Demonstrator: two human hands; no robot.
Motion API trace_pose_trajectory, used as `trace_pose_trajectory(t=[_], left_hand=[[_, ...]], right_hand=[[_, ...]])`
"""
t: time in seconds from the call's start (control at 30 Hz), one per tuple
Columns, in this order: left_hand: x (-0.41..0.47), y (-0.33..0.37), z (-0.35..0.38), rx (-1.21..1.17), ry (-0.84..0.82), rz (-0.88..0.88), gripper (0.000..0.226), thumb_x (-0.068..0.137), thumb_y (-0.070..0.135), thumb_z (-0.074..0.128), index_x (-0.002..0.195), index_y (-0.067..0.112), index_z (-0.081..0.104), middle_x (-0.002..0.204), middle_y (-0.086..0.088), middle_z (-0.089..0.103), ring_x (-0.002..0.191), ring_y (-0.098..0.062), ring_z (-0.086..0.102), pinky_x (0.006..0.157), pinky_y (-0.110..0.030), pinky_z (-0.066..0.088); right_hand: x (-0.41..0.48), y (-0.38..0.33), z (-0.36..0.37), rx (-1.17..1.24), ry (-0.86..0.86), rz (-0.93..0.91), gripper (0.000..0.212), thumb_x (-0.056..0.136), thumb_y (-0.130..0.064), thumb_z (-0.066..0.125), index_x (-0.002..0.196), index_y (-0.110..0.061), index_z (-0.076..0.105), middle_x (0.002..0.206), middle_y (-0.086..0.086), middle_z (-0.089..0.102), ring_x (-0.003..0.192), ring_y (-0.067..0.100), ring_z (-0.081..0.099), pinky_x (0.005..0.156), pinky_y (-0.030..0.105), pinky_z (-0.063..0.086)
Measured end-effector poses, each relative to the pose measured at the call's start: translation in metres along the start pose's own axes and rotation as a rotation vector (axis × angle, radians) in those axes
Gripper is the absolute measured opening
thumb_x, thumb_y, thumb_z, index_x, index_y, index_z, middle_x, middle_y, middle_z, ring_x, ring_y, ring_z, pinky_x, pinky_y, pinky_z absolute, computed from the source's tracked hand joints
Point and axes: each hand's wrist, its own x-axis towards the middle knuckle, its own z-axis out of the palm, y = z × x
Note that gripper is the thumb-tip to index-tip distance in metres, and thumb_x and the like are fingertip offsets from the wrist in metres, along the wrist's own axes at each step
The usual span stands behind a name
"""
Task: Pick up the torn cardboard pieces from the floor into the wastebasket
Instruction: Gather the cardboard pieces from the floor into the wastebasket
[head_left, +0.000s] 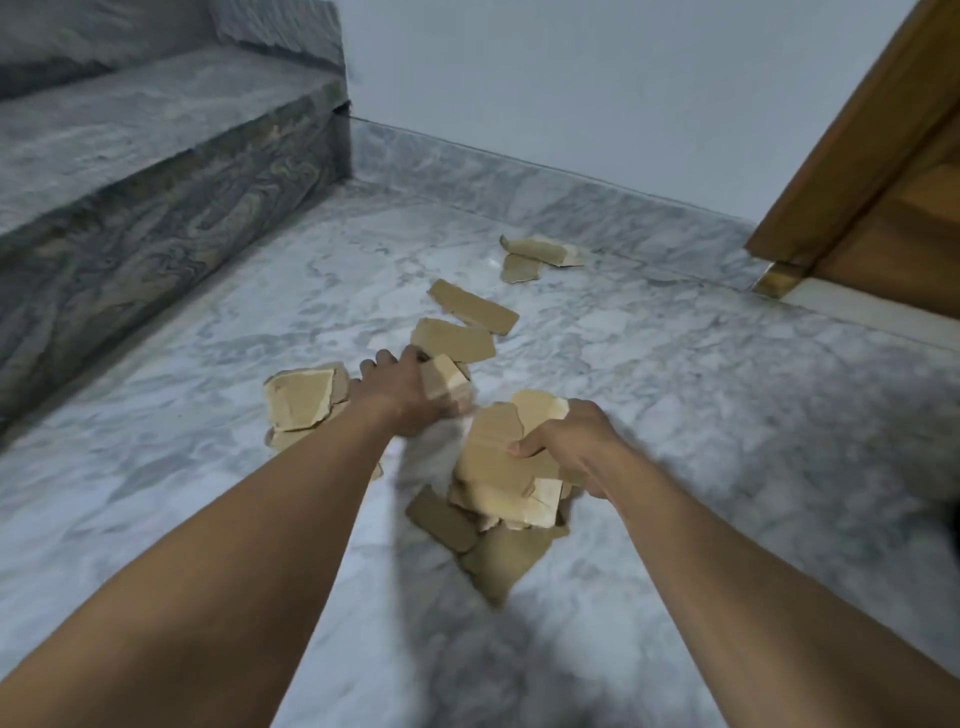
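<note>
Torn brown cardboard pieces lie scattered on the marble floor (675, 395). My right hand (574, 447) grips a stack of several pieces (493, 467), held just above more scraps (498, 561) on the floor. My left hand (402, 397) is closed on a small cardboard piece (444, 376), blurred by motion. Another heap (301, 400) lies left of my left wrist. Two flat strips (470, 322) sit beyond my hands, and a further pair (535, 254) rests near the far wall. No wastebasket is in view.
A grey marble step (156, 156) rises along the left side. A wooden door and frame (872, 171) stand at the right. A pale wall (571, 83) with a marble skirting closes off the far side.
</note>
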Motion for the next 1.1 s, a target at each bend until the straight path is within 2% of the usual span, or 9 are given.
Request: trace_pose_trajectory(t=[0.13,0.27,0.43,0.53,0.67,0.73,0.83,1.0,1.1], left_hand=[[-0.023,0.012,0.016,-0.039,0.02,-0.089,0.106,0.06,0.073,0.078,0.143,0.024,0.035,0.134,-0.01,0.047,0.127,-0.038,0.045,0.101,-0.049,0.043],[-0.039,0.015,0.018,-0.14,-0.051,-0.128,0.095,0.053,0.067,0.081,0.125,0.018,0.042,0.105,-0.006,0.064,0.099,-0.031,0.063,0.093,-0.044,0.052],[-0.068,0.036,0.012,-0.101,-0.07,-0.03,0.054,0.058,0.046,0.089,0.09,0.016,0.058,0.079,-0.002,0.064,0.068,-0.019,0.062,0.059,-0.027,0.047],[-0.075,0.055,0.008,-0.079,-0.046,0.051,0.031,0.079,0.036,0.081,0.091,0.012,0.066,0.097,-0.007,0.07,0.086,-0.025,0.065,0.066,-0.029,0.044],[-0.091,0.103,-0.01,-0.266,-0.159,0.174,0.011,0.085,0.021,0.077,0.089,0.013,0.07,0.095,-0.009,0.069,0.088,-0.025,0.065,0.073,-0.032,0.053],[-0.108,0.139,-0.03,-0.383,-0.237,0.253,0.008,0.087,0.01,0.075,0.085,0.012,0.068,0.087,-0.01,0.066,0.08,-0.025,0.063,0.075,-0.035,0.056],[-0.131,0.203,-0.064,-0.545,-0.28,0.386,0.016,0.087,0.012,0.076,0.078,0.001,0.07,0.073,-0.014,0.06,0.055,-0.023,0.055,0.046,-0.026,0.044],[-0.178,0.336,-0.1,-0.71,-0.395,0.704,0.021,0.09,-0.012,0.041,0.099,-0.014,0.059,0.089,-0.025,0.052,0.074,-0.032,0.048,0.042,-0.024,0.042],[-0.206,0.42,-0.097,-0.771,-0.443,0.772,0.026,0.096,-0.007,0.046,0.12,-0.01,0.056,0.109,-0.025,0.06,0.084,-0.039,0.061,0.05,-0.037,0.056]], right_hand=[[-0.016,0.024,-0.042,0.019,0.031,0.012,0.056,0.056,-0.007,0.094,0.106,-0.006,0.068,0.101,0.01,0.074,0.09,0.03,0.069,0.077,0.04,0.06],[-0.036,0.033,-0.075,0.08,0.04,0.009,0.049,0.055,-0.003,0.093,0.099,-0.007,0.071,0.093,0.012,0.076,0.085,0.033,0.072,0.076,0.051,0.062],[-0.054,0.031,-0.112,0.108,0.064,-0.014,0.073,0.039,-0.016,0.098,0.105,-0.007,0.066,0.1,0.012,0.073,0.095,0.033,0.069,0.083,0.053,0.06],[-0.062,0.029,-0.146,0.102,0.096,-0.041,0.099,0.016,-0.025,0.094,0.11,-0.009,0.066,0.105,0.011,0.072,0.098,0.034,0.069,0.082,0.056,0.06],[-0.1,0.005,-0.213,0.069,0.152,-0.082,0.091,0.036,-0.017,0.096,0.117,-0.01,0.056,0.11,0.012,0.069,0.098,0.034,0.068,0.084,0.055,0.059],[-0.116,-0.005,-0.253,0.063,0.185,-0.096,0.106,0.028,-0.017,0.096,0.125,-0.012,0.054,0.11,0.012,0.07,0.097,0.035,0.069,0.084,0.057,0.058],[-0.147,-0.015,-0.318,0.049,0.272,-0.124,0.102,0.034,-0.013,0.097,0.125,-0.012,0.052,0.109,0.014,0.069,0.095,0.035,0.07,0.082,0.057,0.059],[-0.214,0.0,-0.427,0.101,0.466,-0.096,0.055,0.072,-0.002,0.086,0.116,-0.007,0.055,0.102,0.018,0.071,0.086,0.035,0.073,0.074,0.051,0.062],[-0.232,0.034,-0.483,0.192,0.59,-0.055,0.053,0.076,-0.004,0.084,0.118,-0.008,0.052,0.102,0.019,0.069,0.083,0.035,0.072,0.069,0.051,0.062]])
